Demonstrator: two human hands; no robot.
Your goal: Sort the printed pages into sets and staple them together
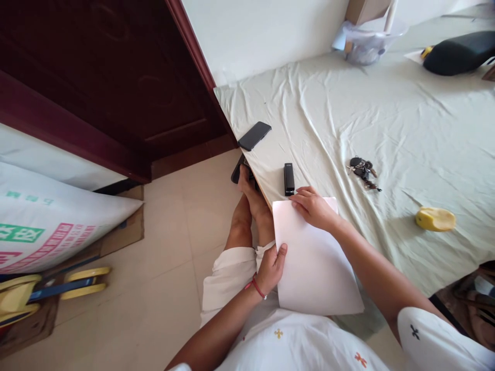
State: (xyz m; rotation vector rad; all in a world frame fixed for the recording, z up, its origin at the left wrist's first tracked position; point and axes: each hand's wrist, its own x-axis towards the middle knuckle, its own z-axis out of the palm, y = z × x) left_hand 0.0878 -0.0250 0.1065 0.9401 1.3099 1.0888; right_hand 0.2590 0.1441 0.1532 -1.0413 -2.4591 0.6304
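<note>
White paper (317,263) lies partly on the cloth-covered table and partly over my lap. My left hand (271,268) grips its left edge, thumb on top and the other fingers underneath. Near the top edge, my right hand (312,207) rests on the paper, its fingers pointing left and pressed close together at the top corner area. Just beyond those fingertips a black stapler (289,179) stands lengthwise on the cloth. Whether the paper is one sheet or a stack cannot be made out.
On the table (406,118) are a black phone (254,136) at the left edge, keys (363,170), a yellow object (435,219), a clear plastic container (367,44) and a dark object (460,53). A white sack (58,221) lies at far left.
</note>
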